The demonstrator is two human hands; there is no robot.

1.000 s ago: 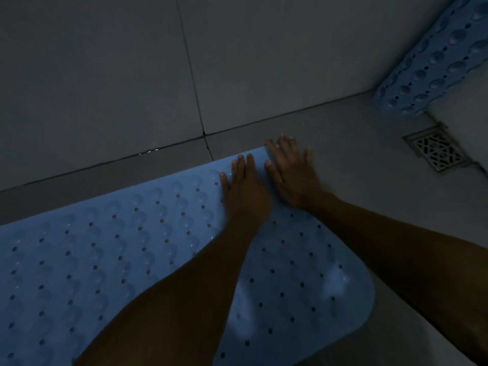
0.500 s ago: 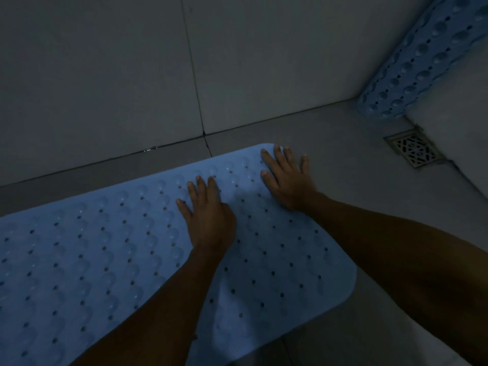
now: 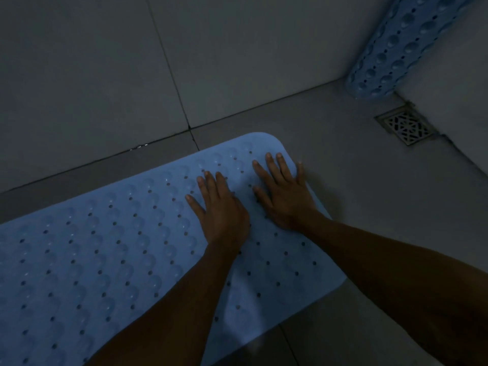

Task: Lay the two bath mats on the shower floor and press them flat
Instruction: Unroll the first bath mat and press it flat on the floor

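Dim, bluish, grainy view; soft shadows, slight wide-angle bending at edges.

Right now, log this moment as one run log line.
step: pressing first bath mat flat | left hand: palm down on mat | right hand: palm down near mat corner | second mat: leaning in corner, not laid

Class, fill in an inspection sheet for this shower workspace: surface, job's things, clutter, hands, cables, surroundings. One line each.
Surface: grey tiled shower floor, dim light.
Job's things: light blue perforated rubber bath mat lies spread on the floor; second blue dimpled mat leans rolled or curled in the far corner, not yet laid.
Clutter: nothing seen.
Hands: left hand and right hand press flat, fingers straight, near the mat's far end.
Cables: nothing seen.
Surroundings: grey tiled wall; square metal drain grate beside the corner mat.
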